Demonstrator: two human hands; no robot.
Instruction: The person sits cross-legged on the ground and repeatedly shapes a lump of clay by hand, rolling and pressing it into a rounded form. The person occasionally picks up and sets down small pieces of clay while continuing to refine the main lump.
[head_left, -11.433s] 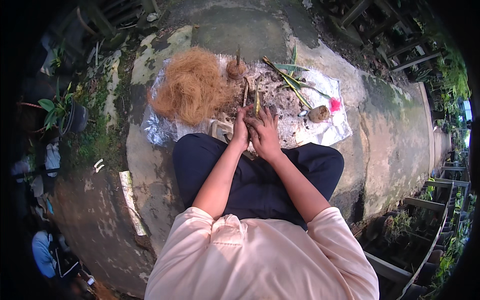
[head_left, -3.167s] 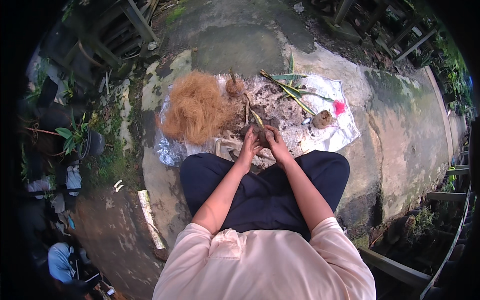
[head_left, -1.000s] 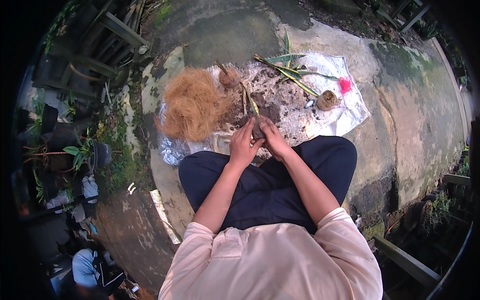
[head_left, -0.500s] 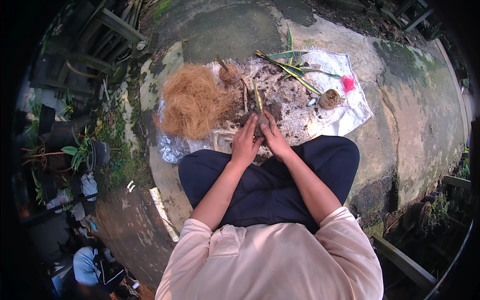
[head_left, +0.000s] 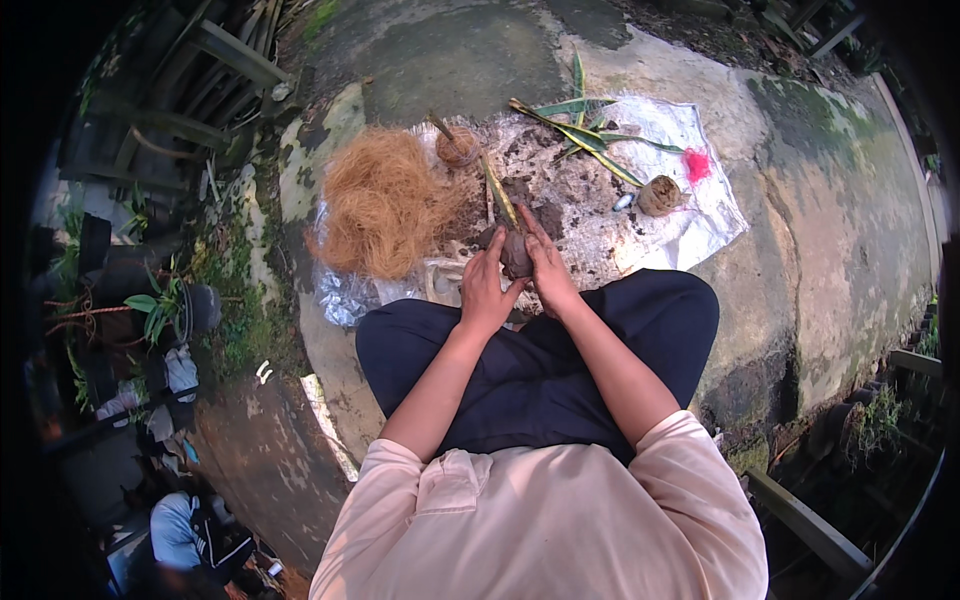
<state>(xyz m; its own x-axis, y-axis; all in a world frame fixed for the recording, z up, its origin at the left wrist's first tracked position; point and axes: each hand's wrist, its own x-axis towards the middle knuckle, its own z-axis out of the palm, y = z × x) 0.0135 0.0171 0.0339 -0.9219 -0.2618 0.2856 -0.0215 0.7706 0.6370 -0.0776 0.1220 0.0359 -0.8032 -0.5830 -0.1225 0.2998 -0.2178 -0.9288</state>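
- Left: a fluffy tan heap of fibre, beside the work, seemingly for easy reach.
- Left hand: fingers extended, close together, pressing the lump's left side.
- Between both hands' fingers: a rounded, dark-brown muddy lump, slim yellow-green leaf leaning far-left; cupped, apparently, for steadiness.
- Right hand: fingers stretched along the right side; spacing unclear.

The clod is coloured dark grey-brown, and its leaf is striped yellow and green. The fibre heap is tinted orange-brown; the silvery-white sheet is speckled with brown; the tangle is coloured bright pink-red.
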